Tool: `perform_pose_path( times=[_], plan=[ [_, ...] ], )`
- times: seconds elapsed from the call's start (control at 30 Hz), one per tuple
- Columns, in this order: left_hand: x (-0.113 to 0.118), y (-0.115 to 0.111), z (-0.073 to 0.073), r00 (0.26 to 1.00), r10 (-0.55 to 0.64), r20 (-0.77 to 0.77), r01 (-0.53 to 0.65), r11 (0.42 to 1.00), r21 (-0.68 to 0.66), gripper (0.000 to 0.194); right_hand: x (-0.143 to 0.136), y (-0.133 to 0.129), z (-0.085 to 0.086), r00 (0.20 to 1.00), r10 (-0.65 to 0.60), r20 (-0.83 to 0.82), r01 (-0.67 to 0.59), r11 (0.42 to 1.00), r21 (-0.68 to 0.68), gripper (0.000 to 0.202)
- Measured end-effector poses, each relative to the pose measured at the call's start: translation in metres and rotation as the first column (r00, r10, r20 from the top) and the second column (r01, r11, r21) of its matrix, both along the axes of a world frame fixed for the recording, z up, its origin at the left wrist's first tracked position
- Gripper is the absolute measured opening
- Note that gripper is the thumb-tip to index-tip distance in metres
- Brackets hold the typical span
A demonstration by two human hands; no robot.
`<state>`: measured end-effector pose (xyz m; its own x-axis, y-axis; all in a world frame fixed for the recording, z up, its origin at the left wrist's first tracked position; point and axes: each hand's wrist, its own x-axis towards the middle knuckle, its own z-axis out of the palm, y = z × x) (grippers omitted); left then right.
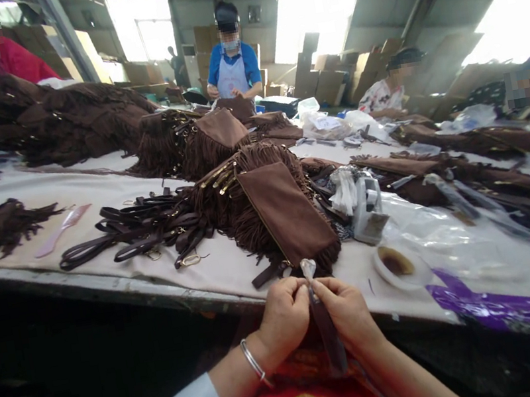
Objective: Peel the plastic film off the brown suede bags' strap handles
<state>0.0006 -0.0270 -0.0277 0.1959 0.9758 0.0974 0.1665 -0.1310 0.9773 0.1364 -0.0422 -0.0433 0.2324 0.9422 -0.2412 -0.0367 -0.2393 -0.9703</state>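
Note:
My left hand (pixel 286 309) and my right hand (pixel 345 306) meet just off the table's front edge, fingertips pinched together. Between them is a dark brown strap (pixel 330 342), hanging down, with a bit of clear plastic wrap (pixel 308 268) sticking up above the fingers. What exactly each fingertip pinches is partly hidden. Right beyond the hands lies a brown fringed pouch (pixel 292 211) on a pile of similar pouches. Left of that pile, dark wrist straps (pixel 149 227) with gold clasps lie in a heap.
A pink comb (pixel 63 229) lies on the left of the cloth-covered table (pixel 121 275). To the right are a tape dispenser (pixel 368 209), a tape roll (pixel 395 265), clear plastic bags (pixel 441 231) and purple tape (pixel 512 300). Across the table stands a person in a blue shirt (pixel 232 73); others work nearby.

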Motion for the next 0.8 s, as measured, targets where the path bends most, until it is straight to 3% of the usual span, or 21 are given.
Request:
perform_pose_path(
  times=[0.13, 0.23, 0.33, 0.43, 0.53, 0.63, 0.73, 0.8],
  plan=[
    [-0.006, 0.000, 0.006, 0.992, -0.088, -0.086, 0.091, 0.996, 0.024, 0.018, 0.000, -0.003, -0.003, 0.999, -0.012, -0.033, 0.011, 1.000, -0.027, 0.038],
    [-0.003, 0.010, 0.010, 0.995, -0.097, -0.039, 0.089, 0.980, -0.176, 0.024, -0.003, -0.007, -0.001, 1.000, 0.016, 0.015, -0.016, 1.000, -0.013, 0.037],
    [0.012, 0.020, 0.010, 0.996, -0.082, 0.044, 0.092, 0.933, -0.347, 0.025, -0.005, -0.010, 0.004, 0.982, 0.037, 0.184, -0.049, 0.997, 0.060, 0.033],
    [0.033, 0.027, 0.005, 0.982, 0.068, 0.179, 0.030, 0.869, -0.494, 0.019, -0.004, -0.011, 0.006, 0.963, 0.032, 0.269, -0.065, 0.991, 0.115, 0.030],
    [0.048, 0.029, 0.002, 0.898, 0.262, 0.354, 0.011, 0.791, -0.612, 0.016, -0.002, -0.014, 0.002, 0.981, 0.016, 0.192, -0.037, 0.994, 0.103, 0.033],
    [0.055, 0.031, 0.003, 0.853, 0.349, 0.388, -0.005, 0.749, -0.662, 0.018, -0.001, -0.021, -0.002, 1.000, 0.021, 0.002, -0.021, 0.998, 0.054, 0.038],
    [0.058, 0.035, 0.005, 0.845, 0.381, 0.375, -0.022, 0.726, -0.687, 0.024, 0.001, -0.029, -0.004, 0.973, 0.129, -0.190, -0.143, 0.988, -0.061, 0.043],
    [0.062, 0.040, 0.005, 0.845, 0.395, 0.360, -0.043, 0.722, -0.691, 0.030, 0.004, -0.033, -0.005, 0.953, 0.208, -0.222, -0.236, 0.965, -0.110, 0.042]
  ],
)
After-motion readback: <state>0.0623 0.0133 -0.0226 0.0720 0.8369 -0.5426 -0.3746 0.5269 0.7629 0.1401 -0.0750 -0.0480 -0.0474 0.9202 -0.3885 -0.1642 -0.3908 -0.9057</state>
